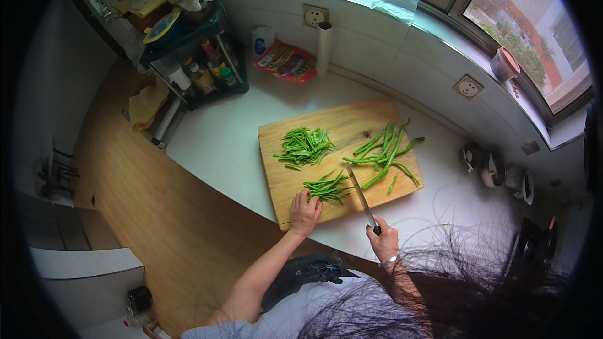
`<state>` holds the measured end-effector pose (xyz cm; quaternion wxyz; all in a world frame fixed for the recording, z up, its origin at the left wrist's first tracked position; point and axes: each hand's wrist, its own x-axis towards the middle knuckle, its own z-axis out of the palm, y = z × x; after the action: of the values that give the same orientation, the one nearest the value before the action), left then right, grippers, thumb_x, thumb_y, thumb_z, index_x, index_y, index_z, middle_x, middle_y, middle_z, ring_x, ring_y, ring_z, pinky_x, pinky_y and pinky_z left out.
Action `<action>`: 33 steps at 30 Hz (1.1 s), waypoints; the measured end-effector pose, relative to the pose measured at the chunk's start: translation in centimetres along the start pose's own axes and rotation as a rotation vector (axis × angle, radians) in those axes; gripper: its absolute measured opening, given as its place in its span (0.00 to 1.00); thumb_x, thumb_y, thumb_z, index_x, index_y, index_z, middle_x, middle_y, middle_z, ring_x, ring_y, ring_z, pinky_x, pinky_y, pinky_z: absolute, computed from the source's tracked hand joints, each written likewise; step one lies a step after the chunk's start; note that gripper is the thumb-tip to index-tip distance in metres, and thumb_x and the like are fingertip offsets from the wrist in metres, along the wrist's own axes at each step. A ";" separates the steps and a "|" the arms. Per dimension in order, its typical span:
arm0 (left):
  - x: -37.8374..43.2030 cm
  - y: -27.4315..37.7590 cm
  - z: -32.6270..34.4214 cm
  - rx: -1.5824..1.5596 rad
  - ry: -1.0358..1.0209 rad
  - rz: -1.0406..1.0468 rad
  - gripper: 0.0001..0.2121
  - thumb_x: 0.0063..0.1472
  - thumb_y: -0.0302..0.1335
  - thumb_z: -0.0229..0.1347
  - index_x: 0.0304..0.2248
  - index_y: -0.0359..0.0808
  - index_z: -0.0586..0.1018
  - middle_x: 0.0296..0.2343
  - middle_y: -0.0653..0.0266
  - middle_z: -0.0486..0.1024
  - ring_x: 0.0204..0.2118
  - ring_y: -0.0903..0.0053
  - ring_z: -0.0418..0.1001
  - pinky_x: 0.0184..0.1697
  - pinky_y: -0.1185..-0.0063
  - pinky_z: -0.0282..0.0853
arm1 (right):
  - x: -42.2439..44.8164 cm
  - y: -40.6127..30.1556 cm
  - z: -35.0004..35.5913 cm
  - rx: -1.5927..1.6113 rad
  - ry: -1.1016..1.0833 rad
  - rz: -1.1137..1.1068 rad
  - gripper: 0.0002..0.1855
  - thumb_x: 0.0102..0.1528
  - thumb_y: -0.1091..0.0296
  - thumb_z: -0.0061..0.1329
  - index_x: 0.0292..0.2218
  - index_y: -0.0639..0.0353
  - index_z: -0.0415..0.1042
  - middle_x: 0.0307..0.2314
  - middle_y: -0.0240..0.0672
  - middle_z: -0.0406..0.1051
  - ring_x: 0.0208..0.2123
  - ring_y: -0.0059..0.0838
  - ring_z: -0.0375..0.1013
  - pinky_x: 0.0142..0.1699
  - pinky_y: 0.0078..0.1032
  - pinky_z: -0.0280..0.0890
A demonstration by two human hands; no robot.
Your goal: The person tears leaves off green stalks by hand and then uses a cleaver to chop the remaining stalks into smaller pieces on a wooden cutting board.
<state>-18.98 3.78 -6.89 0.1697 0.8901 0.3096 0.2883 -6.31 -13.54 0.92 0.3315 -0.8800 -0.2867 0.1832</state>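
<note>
A wooden cutting board (348,127) lies on the white counter. My left hand (305,212) rests at the board's near left part, its fingertips on a small pile of cut green beans (329,188). In my right hand (384,240) is the black handle of a kitchen knife (362,197), its blade pointing away over the board, just right of that pile. Farther back on the left lies a larger heap of cut green pieces (306,146). Long uncut green beans (388,150) lie loosely on the right side, near the blade's tip.
Behind the board stand a red food packet (286,62) and an upright cardboard-like tube (323,49). A dark rack (241,88) with bottles is at the back left. Several metal vessels (494,169) stand by the wall on the right. The counter's curved edge (221,186) runs along the near left.
</note>
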 end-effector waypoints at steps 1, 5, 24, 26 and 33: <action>0.0 0.0 -0.1 -0.008 0.000 -0.002 0.12 0.40 0.25 0.56 0.28 0.34 0.70 0.31 0.56 0.62 0.33 0.64 0.63 0.35 0.73 0.61 | 0.1 -0.2 0.0 -0.015 -0.001 -0.002 0.13 0.41 0.68 0.48 0.32 0.57 0.69 0.11 0.44 0.64 0.14 0.40 0.66 0.21 0.30 0.60; -0.2 0.1 0.0 -0.023 -0.006 -0.029 0.13 0.40 0.26 0.56 0.29 0.33 0.70 0.31 0.56 0.61 0.33 0.64 0.63 0.35 0.73 0.61 | 0.6 -0.4 0.0 -0.068 0.010 -0.013 0.13 0.41 0.67 0.47 0.32 0.56 0.69 0.13 0.45 0.65 0.17 0.42 0.67 0.22 0.33 0.60; 0.5 -0.1 0.3 -0.002 -0.013 0.015 0.10 0.42 0.24 0.54 0.28 0.33 0.69 0.33 0.55 0.63 0.33 0.64 0.63 0.33 0.74 0.63 | 0.6 -0.5 0.7 -0.045 0.017 0.017 0.13 0.41 0.66 0.47 0.32 0.55 0.68 0.14 0.46 0.66 0.18 0.44 0.67 0.23 0.33 0.61; 0.5 -0.1 0.2 0.003 -0.016 0.023 0.10 0.42 0.23 0.54 0.28 0.32 0.69 0.33 0.55 0.63 0.33 0.64 0.64 0.32 0.74 0.64 | 0.8 -0.5 0.6 -0.066 0.026 0.006 0.13 0.41 0.66 0.47 0.32 0.56 0.68 0.14 0.46 0.66 0.18 0.44 0.67 0.23 0.33 0.61; 0.1 -0.5 0.2 -0.083 -0.043 -0.035 0.09 0.43 0.20 0.53 0.28 0.31 0.69 0.33 0.55 0.62 0.33 0.64 0.64 0.33 0.73 0.64 | 1.1 -0.6 0.7 -0.095 0.020 0.000 0.13 0.41 0.66 0.47 0.32 0.56 0.68 0.14 0.47 0.66 0.18 0.45 0.67 0.23 0.34 0.61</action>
<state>-19.09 4.22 -7.24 0.2179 0.8828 0.3090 0.2788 -6.00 -12.19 0.69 0.2922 -0.8966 -0.2914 0.1604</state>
